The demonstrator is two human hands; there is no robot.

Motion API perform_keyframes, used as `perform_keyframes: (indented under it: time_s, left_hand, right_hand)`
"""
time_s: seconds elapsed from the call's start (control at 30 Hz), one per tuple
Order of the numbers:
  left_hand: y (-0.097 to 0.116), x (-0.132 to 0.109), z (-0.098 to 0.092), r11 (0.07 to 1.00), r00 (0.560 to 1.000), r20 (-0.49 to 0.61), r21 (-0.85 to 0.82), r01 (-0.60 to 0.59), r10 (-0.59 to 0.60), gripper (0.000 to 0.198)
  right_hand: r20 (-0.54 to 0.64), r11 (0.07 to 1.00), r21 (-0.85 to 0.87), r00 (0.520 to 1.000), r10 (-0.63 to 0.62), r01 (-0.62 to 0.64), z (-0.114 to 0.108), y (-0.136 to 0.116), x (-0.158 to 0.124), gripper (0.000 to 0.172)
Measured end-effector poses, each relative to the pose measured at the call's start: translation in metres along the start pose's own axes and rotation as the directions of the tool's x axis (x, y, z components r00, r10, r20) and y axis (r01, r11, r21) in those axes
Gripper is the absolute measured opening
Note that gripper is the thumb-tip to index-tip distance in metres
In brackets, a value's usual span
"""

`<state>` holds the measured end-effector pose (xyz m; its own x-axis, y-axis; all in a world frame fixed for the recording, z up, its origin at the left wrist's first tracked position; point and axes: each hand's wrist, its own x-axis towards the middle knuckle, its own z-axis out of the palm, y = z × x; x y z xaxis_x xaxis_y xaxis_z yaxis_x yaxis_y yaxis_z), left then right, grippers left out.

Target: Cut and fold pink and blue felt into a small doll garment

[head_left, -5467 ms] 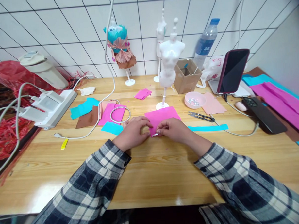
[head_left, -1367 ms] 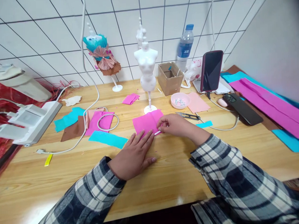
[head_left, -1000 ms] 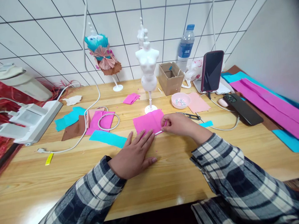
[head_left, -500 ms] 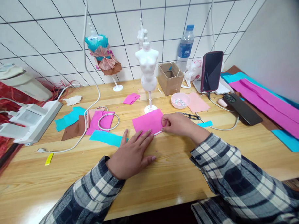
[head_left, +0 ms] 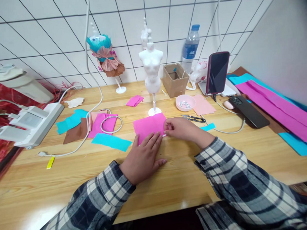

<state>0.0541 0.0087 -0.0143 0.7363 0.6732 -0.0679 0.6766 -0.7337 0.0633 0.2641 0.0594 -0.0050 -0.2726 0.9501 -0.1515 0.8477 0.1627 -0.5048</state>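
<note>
A bright pink sheet of crepe paper (head_left: 147, 126) lies flat before the white dress-form stand (head_left: 152, 66). My left hand (head_left: 146, 155) rests on its lower edge, palm down with fingers stretched out. Pinched at the sheet's right edge are the fingertips of my right hand (head_left: 177, 128). A thin white strip shows under the near edge between my hands; most of it is hidden. Just beyond my right hand are black thread snips (head_left: 194, 118) and a small blue paper scrap (head_left: 208, 127).
Left are a blue paper strip (head_left: 111, 141), a coiled white cable (head_left: 112, 125) and a power strip (head_left: 43, 124). A pink bowl of beads (head_left: 185, 103), cardboard box (head_left: 175, 80) and bottle (head_left: 190, 48) stand behind. Phones (head_left: 249, 112) and long paper sheets (head_left: 276, 110) lie right.
My left hand has slid right, closer to my right hand. The pink sheet has shifted slightly left and turned a little. The small blue scrap has moved slightly left.
</note>
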Motion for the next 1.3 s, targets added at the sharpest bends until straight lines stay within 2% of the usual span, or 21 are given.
perform_keyframes:
  time_s: [0.17, 0.33, 0.43, 0.7, 0.97, 1.1, 1.3]
  left_hand:
    - [-0.003, -0.005, -0.005, 1.0, 0.997, -0.073, 0.007, 0.005, -0.004, 0.065]
    - [-0.006, -0.005, -0.005, 1.0, 0.995, -0.099, -0.006, 0.007, -0.008, 0.064]
    - [-0.006, -0.004, -0.004, 1.0, 0.996, -0.092, -0.01, 0.006, -0.007, 0.064]
    - [-0.005, -0.005, -0.005, 1.0, 0.996, -0.084, -0.002, 0.01, -0.01, 0.064]
    - [-0.005, -0.007, -0.001, 1.0, 0.996, -0.093, 0.012, 0.007, -0.006, 0.069]
    - [-0.005, -0.008, 0.0, 1.0, 0.997, -0.076, 0.017, 0.017, -0.016, 0.07]
    - [-0.006, -0.008, 0.001, 1.0, 0.996, -0.094, 0.023, 0.012, -0.01, 0.068]
  right_hand:
    - [0.007, 0.994, 0.106, 1.0, 0.004, -0.005, 0.0, 0.003, 0.001, 0.014]
    - [-0.011, 0.992, 0.124, 0.999, 0.033, -0.031, -0.003, 0.005, 0.001, 0.012]
    - [-0.018, 0.993, 0.101, 0.997, 0.069, -0.067, -0.005, 0.006, 0.001, 0.012]
    - [-0.036, 0.994, -0.044, 0.994, 0.101, -0.102, 0.003, 0.004, -0.002, 0.028]
    - [0.007, 0.987, 0.017, 0.987, 0.158, -0.158, 0.003, 0.007, -0.001, 0.018]
    - [-0.035, 0.98, -0.052, 0.981, 0.191, -0.193, 0.006, 0.003, -0.001, 0.034]
    - [-0.019, 0.984, -0.028, 0.985, 0.174, -0.175, 0.002, 0.002, -0.004, 0.018]
